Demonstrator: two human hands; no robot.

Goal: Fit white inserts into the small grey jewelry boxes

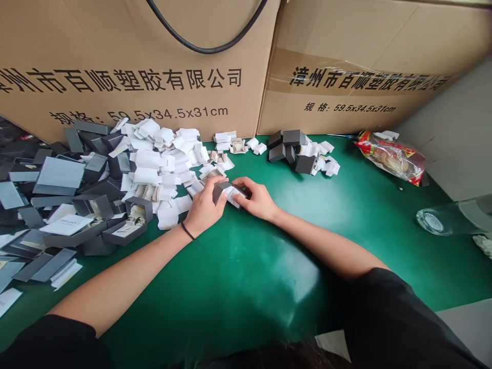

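Note:
A small dark grey jewellery-type box (221,190) with a white insert (231,192) is between my hands, over the middle of the green table. My left hand (205,205) wraps its left side, thumb at the front. My right hand (257,197) grips its right side, with the thumb reaching onto the white part. Fingers partly hide the box, so I cannot tell how far its lid is raised. Just beyond my left hand lies a heap of folded white card inserts (169,159). Left of that, many dark grey boxes (92,179) are piled, some with lids raised.
Large cardboard cartons (126,46) stand along the back, with a black cable (207,50) hanging in front. A cluster of dark boxes (291,137) and white inserts (326,165) sits back right. Farther right are a red snack bag (395,156) and a clear glass (438,219) on its side.

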